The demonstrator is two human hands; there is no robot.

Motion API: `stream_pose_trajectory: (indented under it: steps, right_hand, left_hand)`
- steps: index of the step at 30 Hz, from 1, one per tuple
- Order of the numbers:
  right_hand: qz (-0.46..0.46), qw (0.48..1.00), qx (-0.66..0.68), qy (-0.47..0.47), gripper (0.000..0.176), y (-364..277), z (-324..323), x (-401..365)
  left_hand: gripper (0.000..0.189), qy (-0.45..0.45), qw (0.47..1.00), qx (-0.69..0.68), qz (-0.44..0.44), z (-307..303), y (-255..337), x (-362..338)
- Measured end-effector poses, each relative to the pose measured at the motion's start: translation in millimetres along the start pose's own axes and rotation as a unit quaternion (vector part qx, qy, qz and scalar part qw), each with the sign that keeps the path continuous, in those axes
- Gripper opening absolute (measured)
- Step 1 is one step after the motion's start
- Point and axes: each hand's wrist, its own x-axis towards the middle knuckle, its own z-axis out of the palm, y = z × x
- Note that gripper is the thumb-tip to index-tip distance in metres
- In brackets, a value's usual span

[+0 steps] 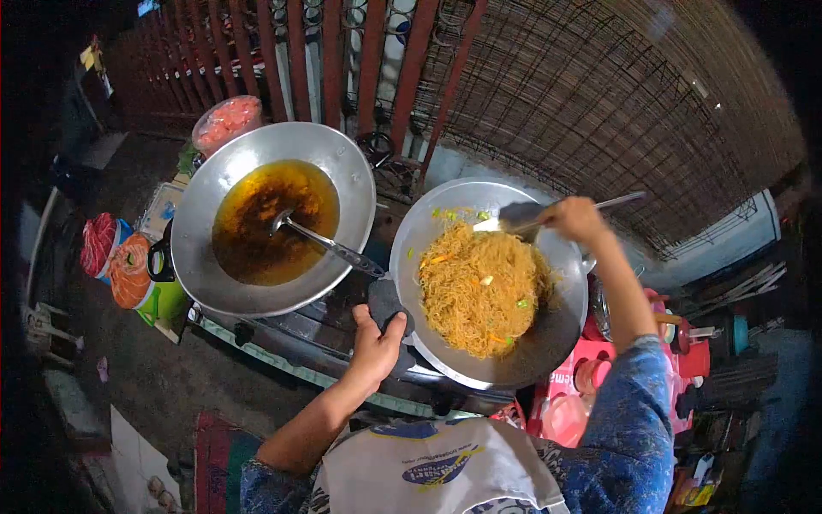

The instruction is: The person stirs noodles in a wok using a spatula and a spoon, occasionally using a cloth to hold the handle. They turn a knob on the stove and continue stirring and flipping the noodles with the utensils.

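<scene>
A wide metal wok point(548, 343) full of fried noodles point(479, 291) stands on the stove at the right. Bits of green and orange vegetable show among the noodles. My left hand point(375, 344) grips a dark folded cloth point(387, 310) at the wok's left handle, which the cloth hides. Over the wok's far right side, my right hand point(575, 220) is closed around the handle of a metal spatula point(618, 200). The spatula's blade reaches the far edge of the noodles.
Left on the stove point(317, 330), a second wok point(193, 257) holds brown oil and a resting ladle point(321, 240). Behind it is a tub of pink pieces point(227, 122). A rusty fence point(295, 60) and wire mesh point(591, 111) stand behind. Pink containers point(565, 418) sit right.
</scene>
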Motion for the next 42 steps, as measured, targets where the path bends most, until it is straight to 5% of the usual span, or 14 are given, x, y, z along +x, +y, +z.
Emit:
stream_pose_trajectory:
  steps: [1, 4, 8, 19, 30, 36, 38, 42]
  right_hand:
    - [-0.062, 0.995, 0.078, 0.006, 0.012, -7.3, 20.3, 11.0]
    - [-0.041, 0.958, 0.272, -0.081, 0.017, -32.8, 16.9, 17.5]
    - [-0.053, 0.936, 0.336, -0.095, 0.018, -10.8, -7.1, -2.4]
    - [0.1, 0.992, 0.066, 0.041, 0.015, -26.0, -112.3, -81.5]
    - [0.164, 0.964, -0.203, 0.055, 0.013, -17.2, -65.8, -74.0]
    - [0.096, 0.984, -0.019, 0.146, 0.021, -25.6, 18.3, 3.4]
    - [-0.063, 0.967, 0.062, 0.237, 0.023, -40.0, 16.4, 18.6]
    - [-0.085, 0.986, 0.056, 0.129, 0.02, -52.3, -45.0, -7.3]
  left_hand:
    - [0.043, 0.002, 1.0, 0.002, 0.0, 0.2, 1.1, -1.0]
    - [0.044, -0.007, 1.0, 0.008, -0.009, -1.7, 1.2, 0.6]
    - [0.044, -0.016, 1.0, 0.011, 0.006, -2.7, -6.5, 4.2]
    - [0.044, -0.01, 1.0, 0.022, -0.008, -1.8, 2.3, 4.4]
    - [0.04, -0.023, 0.999, 0.042, -0.015, -3.8, 3.5, 1.1]
    - [0.041, -0.009, 0.998, 0.056, 0.009, -2.7, 4.8, -0.1]
    - [0.042, -0.006, 0.998, 0.063, 0.009, -3.0, -2.2, 3.8]
    - [0.044, -0.014, 0.999, 0.039, 0.008, -4.1, -3.8, 3.6]
